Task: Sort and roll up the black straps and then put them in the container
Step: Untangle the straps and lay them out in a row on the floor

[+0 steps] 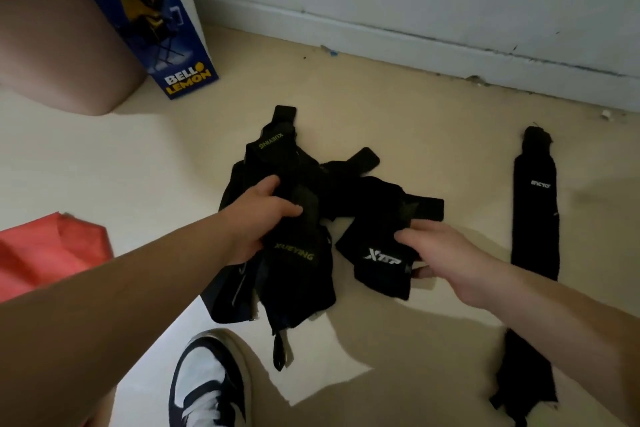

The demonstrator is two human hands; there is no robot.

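Head view: sorting is underway. The left hand [256,218] is gripping a green-lettered strap [294,255] in the black pile [346,198]. The right hand [440,253] is pinching a white-logo strap [377,263] at the pile's right edge. A third strap [535,204] is lying flat, well right of it. Next, likely: pulling them apart.
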